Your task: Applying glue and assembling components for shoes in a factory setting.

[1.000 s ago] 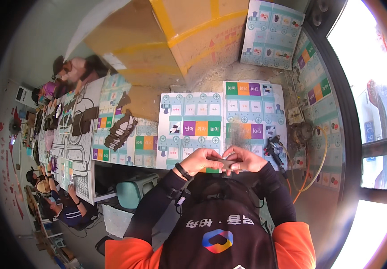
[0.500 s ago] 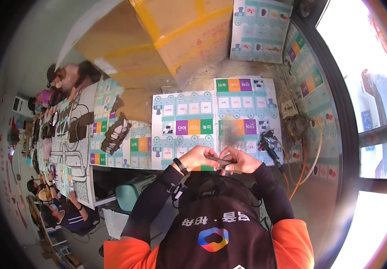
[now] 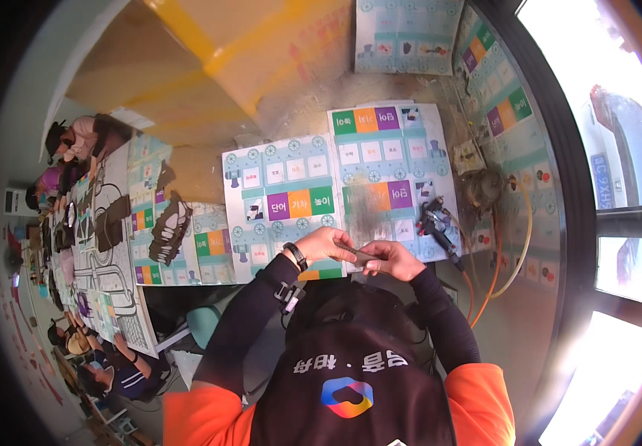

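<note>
Between my two hands is a small, flat, grey-brown strip, held just over the near edge of the table. My left hand, with a dark band on its wrist, pinches one end of the strip. The other end sits between the thumb and fingers of my right hand. What the strip is made of I cannot make out. Beneath and beyond my hands lie printed teal and white sheets with purple, orange and green blocks. One sheet carries a dark sooty smudge.
A black spray gun with an orange hose lies right of my hands. Dark cut-out pieces are piled on the left. Large cardboard stands behind. Several people sit along the far-left table, one in a striped dark shirt.
The view has shifted, so the table sits further left and higher. My fingers have re-gripped the strip, and it now shows flatter, tilted between both hands.
</note>
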### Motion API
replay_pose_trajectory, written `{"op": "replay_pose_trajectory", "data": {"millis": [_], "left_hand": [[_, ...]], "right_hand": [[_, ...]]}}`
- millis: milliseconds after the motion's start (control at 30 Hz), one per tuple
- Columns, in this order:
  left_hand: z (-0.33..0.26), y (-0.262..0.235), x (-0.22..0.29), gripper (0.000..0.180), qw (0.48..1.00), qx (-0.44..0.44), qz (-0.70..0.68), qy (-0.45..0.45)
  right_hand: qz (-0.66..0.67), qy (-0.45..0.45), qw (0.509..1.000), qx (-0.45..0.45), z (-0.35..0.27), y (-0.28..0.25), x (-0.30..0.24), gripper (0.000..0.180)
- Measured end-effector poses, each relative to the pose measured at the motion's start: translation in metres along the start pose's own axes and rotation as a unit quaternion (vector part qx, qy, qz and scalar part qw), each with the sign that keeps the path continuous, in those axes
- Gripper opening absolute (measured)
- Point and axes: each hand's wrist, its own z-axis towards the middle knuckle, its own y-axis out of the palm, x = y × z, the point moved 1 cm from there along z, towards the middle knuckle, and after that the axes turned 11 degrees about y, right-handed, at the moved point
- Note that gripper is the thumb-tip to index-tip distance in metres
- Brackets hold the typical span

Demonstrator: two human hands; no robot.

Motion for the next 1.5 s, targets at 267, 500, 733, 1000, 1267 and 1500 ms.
{"op": "replay_pose_trajectory", "data": {"millis": [267,500,733,1000,1267,1500], "left_hand": [[0.067,-0.019,-0.008,0.043,0.966,-0.06,0.252,0.026],[0.133,-0.063,-0.017,0.062,0.903,0.039,0.41,0.123],[0.133,-0.054,-0.041,0.06,0.941,0.225,0.241,0.074],[0.138,-0.029,-0.051,0.05,0.912,0.331,0.202,0.132],[0.129,-0.023,-0.051,0.042,0.876,0.348,0.275,0.191],[0.097,-0.019,-0.049,0.024,0.784,0.392,0.393,0.278]], "right_hand": [[-0.082,0.002,0.987,0.14,0.04,-0.016,0.04,0.028],[0.065,0.002,0.945,0.322,0.111,-0.033,0.071,0.028],[-0.032,0.02,0.884,0.467,0.138,-0.032,0.074,0.026],[-0.101,0.061,0.846,0.52,0.137,-0.019,0.045,0.033],[-0.222,0.134,0.781,0.568,0.133,-0.006,0.027,0.031],[-0.309,0.04,0.779,0.543,0.115,-0.017,0.019,0.035]]}}
